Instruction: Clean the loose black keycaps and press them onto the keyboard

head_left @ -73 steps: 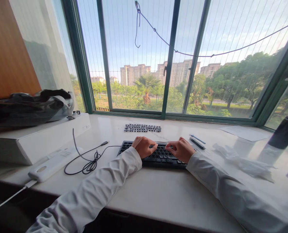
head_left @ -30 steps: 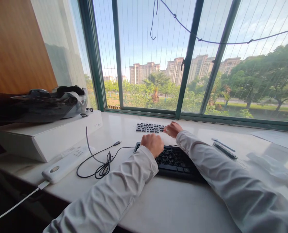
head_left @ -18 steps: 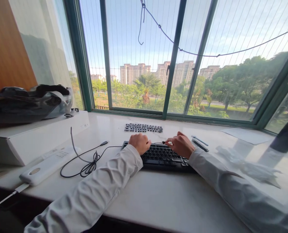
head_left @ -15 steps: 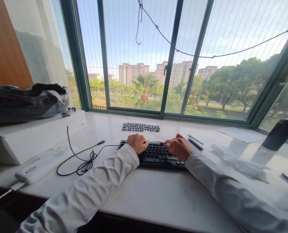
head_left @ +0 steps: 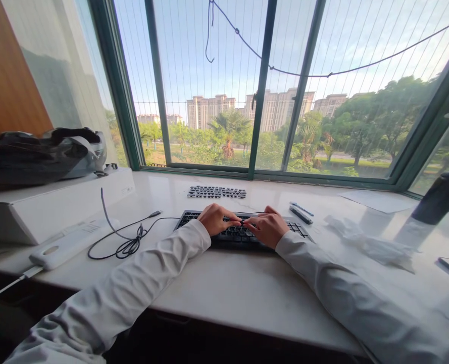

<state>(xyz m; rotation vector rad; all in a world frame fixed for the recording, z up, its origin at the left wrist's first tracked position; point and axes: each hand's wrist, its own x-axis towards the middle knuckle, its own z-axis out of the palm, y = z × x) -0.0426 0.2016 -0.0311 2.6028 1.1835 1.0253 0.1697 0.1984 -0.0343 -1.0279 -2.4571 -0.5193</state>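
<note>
Both hands rest on the black keyboard [head_left: 239,232] at the middle of the white counter [head_left: 247,293]: the left hand [head_left: 216,220] and the right hand [head_left: 266,227] have their curled fingertips meeting over the keys, though whether either grip is pinched on something small I cannot tell. Just beyond the keyboard lies a row of loose keycaps [head_left: 216,192], with two pens [head_left: 301,212] to its right. Its black cable [head_left: 133,242] coils off to the left beside a white power strip [head_left: 67,244].
</note>
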